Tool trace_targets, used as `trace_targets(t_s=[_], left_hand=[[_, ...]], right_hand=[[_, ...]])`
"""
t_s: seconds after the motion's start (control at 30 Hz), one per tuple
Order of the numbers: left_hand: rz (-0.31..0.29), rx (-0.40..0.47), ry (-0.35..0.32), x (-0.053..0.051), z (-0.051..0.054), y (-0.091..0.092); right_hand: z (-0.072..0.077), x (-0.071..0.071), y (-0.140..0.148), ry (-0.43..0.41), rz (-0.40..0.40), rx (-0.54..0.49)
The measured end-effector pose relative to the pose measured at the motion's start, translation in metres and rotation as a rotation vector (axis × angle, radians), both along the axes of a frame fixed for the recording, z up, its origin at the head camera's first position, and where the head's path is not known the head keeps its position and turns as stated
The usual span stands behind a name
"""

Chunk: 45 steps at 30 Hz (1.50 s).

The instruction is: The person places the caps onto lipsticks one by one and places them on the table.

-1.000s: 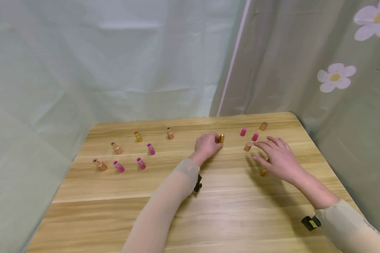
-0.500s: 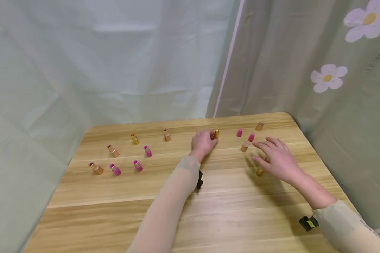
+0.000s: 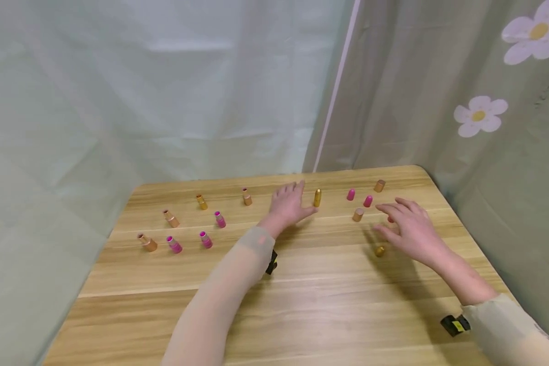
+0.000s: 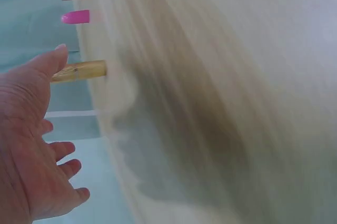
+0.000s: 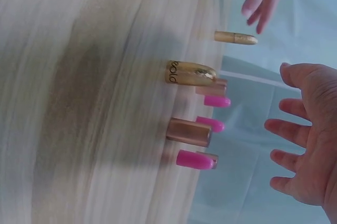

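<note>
An upright gold tube (image 3: 317, 197) with a rounded top stands at the table's back middle. Beside it, my left hand (image 3: 287, 207) has its fingers spread and its thumb close to the tube; in the left wrist view the thumb of the hand (image 4: 31, 139) overlaps the tube (image 4: 81, 70). Over the right side my right hand (image 3: 409, 229) hovers with relaxed fingers, holding nothing. Near it stand a gold cap (image 3: 380, 251), a copper cap (image 3: 358, 215) and a pink cap (image 3: 368, 201); another pink cap (image 3: 390, 219) is partly hidden by that hand.
Several open-topped tubes stand at the left, among them a copper one (image 3: 147, 242), a pink one (image 3: 174, 245) and a gold one (image 3: 202, 202). Farther back right are a pink cap (image 3: 351, 194) and a copper cap (image 3: 379, 185). Curtains (image 3: 256, 101) hang behind the table.
My left hand has let go of the gold tube, spread its fingers and drawn slightly left. The tube stands by itself. My right hand has barely moved, and the head view has shifted slightly.
</note>
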<state>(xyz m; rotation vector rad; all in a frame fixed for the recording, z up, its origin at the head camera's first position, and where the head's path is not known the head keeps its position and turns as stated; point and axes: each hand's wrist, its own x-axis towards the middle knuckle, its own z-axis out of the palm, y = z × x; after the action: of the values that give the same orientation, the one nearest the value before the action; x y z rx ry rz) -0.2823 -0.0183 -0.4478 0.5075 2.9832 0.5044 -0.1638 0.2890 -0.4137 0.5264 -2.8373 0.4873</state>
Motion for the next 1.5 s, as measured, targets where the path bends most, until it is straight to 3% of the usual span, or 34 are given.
trace_targets(t_s=[0.27,0.63,0.93,1.07,1.3,1.5], left_hand=[[-0.111,-0.107,0.076,0.017,0.020,-0.030],[-0.283,-0.178,0.127,0.071,0.026,-0.057],[-0.367,-0.250,0.148,0.106,0.020,-0.074],[-0.393,-0.263,0.142,0.118,0.016,-0.077],[-0.439,-0.222,0.110,0.136,0.006,-0.077],[-0.467,-0.192,0.103,0.143,-0.006,-0.077]], right_hand=[[0.006,-0.003,0.009,0.011,-0.016,0.007],[0.006,0.008,0.019,-0.001,-0.005,0.022],[-0.004,0.019,0.017,0.045,0.029,0.061],[-0.010,0.025,0.012,0.019,0.047,0.061],[-0.026,0.031,0.010,-0.047,0.049,0.087],[-0.035,0.031,0.008,-0.094,0.012,0.093]])
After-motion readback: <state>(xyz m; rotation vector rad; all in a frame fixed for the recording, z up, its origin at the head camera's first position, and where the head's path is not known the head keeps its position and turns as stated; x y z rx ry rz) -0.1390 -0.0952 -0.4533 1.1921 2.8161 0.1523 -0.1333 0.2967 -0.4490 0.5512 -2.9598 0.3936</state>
